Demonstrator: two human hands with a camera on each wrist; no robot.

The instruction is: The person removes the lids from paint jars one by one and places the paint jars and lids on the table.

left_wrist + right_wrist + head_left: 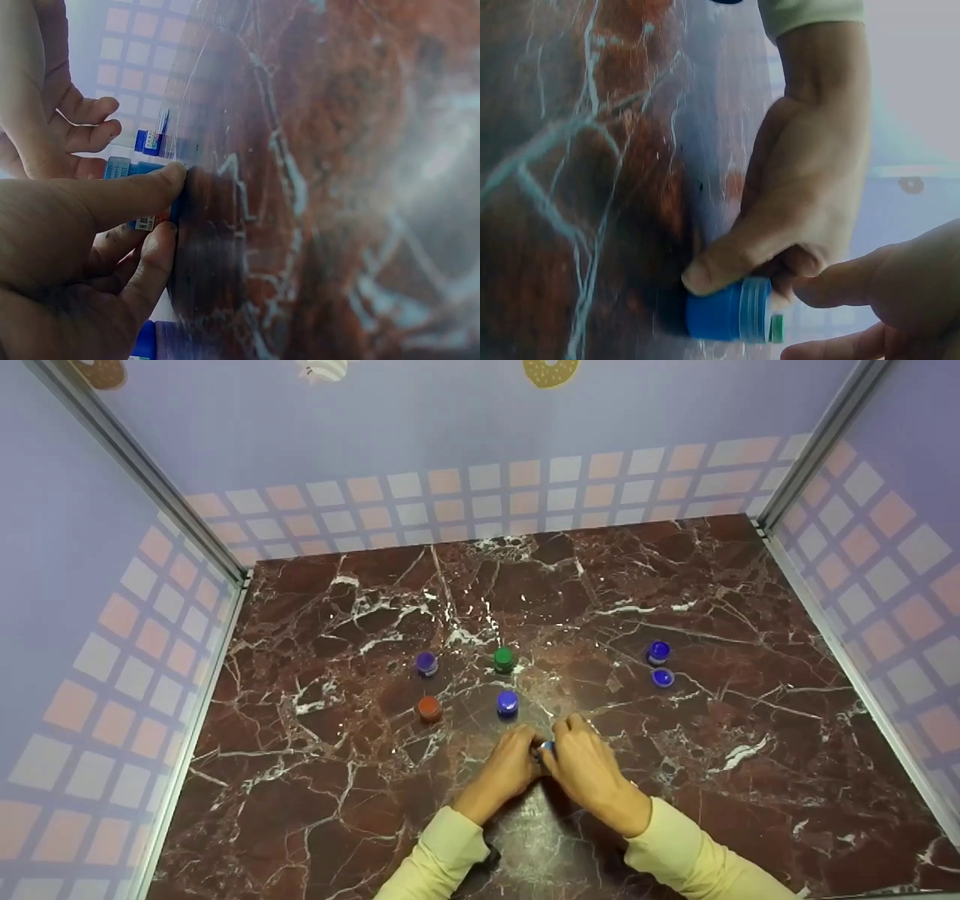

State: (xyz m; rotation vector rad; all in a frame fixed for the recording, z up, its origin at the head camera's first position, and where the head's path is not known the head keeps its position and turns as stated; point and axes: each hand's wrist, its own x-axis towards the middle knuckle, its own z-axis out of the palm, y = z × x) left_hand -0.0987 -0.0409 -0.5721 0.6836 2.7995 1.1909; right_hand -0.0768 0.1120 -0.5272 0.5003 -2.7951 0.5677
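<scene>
Head view: both hands meet low on the marble tabletop [315, 780], near the person. Left hand [506, 769] and right hand [589, 769] close around one small blue-capped bottle [547, 746], mostly hidden between them; only a bit of blue shows. Likely two hands because the bottle is tiny: one steadies, one works the cap. Other bottles stand past the hands: blue bottle [508, 703] just beyond, green bottle [503, 659] behind that, purple bottle [427, 663] and orange bottle [429, 709] to its left. Well off to the right of the hands, a blue bottle [658, 652] with a loose blue cap [663, 678] lying just in front of it.

Left wrist view: left thumb and fingers [127, 199] curl in, pinching the labelled bottle [142, 169] against the tabletop; right hand [52, 97] sits above. Blurry, so the contact is hard to read.

Right wrist view: left hand [802, 195] pinches the blue cap [727, 309] with the thumb pressed on it; right fingers [870, 281] curl toward the cap, contact unclear here. Bottle lies sideways, low over the tabletop.
</scene>
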